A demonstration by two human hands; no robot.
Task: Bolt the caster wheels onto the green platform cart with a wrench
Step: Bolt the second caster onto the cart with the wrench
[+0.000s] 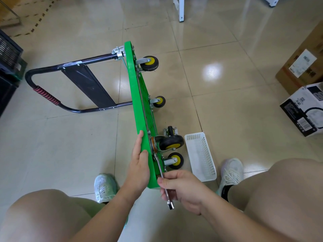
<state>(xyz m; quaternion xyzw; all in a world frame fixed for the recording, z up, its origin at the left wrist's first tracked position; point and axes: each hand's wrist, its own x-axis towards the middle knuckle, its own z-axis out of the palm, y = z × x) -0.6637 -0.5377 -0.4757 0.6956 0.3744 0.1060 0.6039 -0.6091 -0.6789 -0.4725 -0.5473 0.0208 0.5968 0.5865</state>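
Observation:
The green platform cart (138, 105) stands on its long edge on the tiled floor, underside facing right, its black handle (52, 100) folded out to the left. Black casters with yellow hubs stick out to the right: one at the far end (149, 63), one in the middle (159, 101), a swivel caster (171, 143) and a fixed one (175, 160) at the near end. Another caster (171, 131) rests on the floor just behind. My left hand (139, 163) presses flat against the deck's top side. My right hand (181, 187) grips a metal wrench (161, 172) whose head sits by the swivel caster's plate.
A white perforated basket (201, 156) lies on the floor right of the casters. Cardboard boxes (304, 67) and a black-and-white box (304, 109) sit at the right. A dark crate (8, 49) stands at the left, a white furniture leg (180, 9) at the top. My knees and shoes frame the bottom.

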